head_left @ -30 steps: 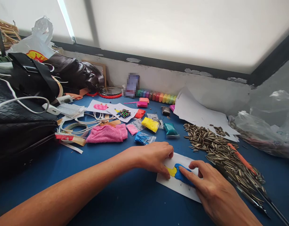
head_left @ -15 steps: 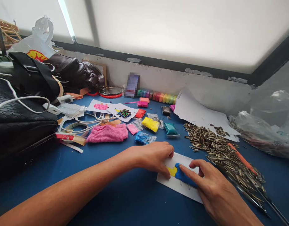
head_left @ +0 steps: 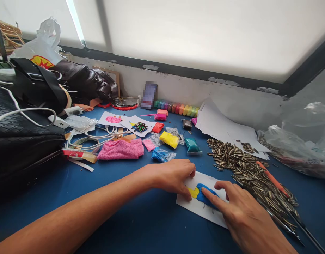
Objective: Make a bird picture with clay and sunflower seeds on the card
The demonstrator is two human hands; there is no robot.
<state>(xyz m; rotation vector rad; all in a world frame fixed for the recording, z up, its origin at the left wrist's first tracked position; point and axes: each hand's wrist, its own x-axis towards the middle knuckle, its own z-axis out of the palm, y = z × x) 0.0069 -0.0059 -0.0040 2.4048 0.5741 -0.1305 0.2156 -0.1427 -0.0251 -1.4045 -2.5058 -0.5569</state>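
A white sheet of paper [head_left: 190, 206] lies tilted on the blue tabletop, with pencil lines showing below a clay shape. The shape is a yellow piece of clay [head_left: 193, 192] joined to a larger flattened patch of blue clay [head_left: 202, 194]. My left hand [head_left: 175, 176] rests on the paper's left side, thumb near the yellow clay and fingers bent over the top edge, thumb and fingers apart. With its index finger stretched out, my right hand [head_left: 235, 206] presses on the blue clay. Its thumb and remaining fingers are partly hidden.
Sunflower seeds [head_left: 247, 169] are heaped at right, with an orange-handled tool [head_left: 272, 178] on them. Beyond my hands lie bagged clay in yellow [head_left: 169, 140] and teal [head_left: 192, 145], a pink cloth [head_left: 121, 149] and a finished seed picture [head_left: 138, 126]. A black bag [head_left: 25, 137] stands at left.
My right index finger has shifted slightly right and down along the blue clay, uncovering more of its upper part. My left hand and the paper have stayed put.
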